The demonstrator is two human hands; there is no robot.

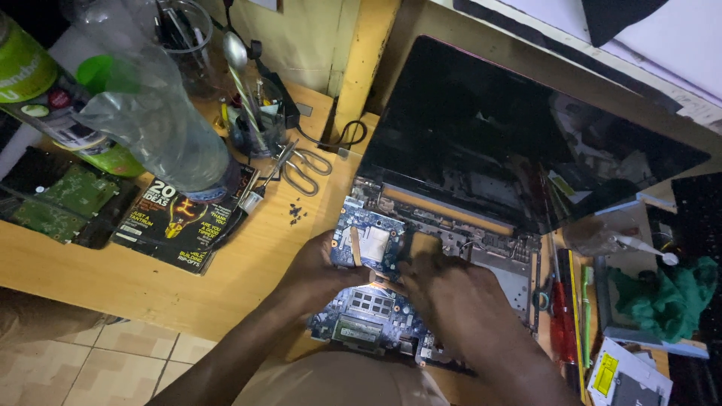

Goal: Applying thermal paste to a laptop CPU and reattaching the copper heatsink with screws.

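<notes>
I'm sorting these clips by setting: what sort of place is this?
Probably a small electronics repair bench: an opened laptop with its blue motherboard bare under both hands, a red-handled screwdriver, and a loose green circuit board.

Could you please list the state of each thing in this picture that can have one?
Black laptop screen: dark, hinged open, upright.
Blue laptop motherboard: bare, uncovered in the opened base.
Left hand: resting on the motherboard's left edge.
Right hand: pressed down on the motherboard.
Steel scissors: blades shut, lying flat.
Clear plastic bottle: tilted.
Red-handled screwdriver: lying unused.
Green cloth: crumpled.
</notes>
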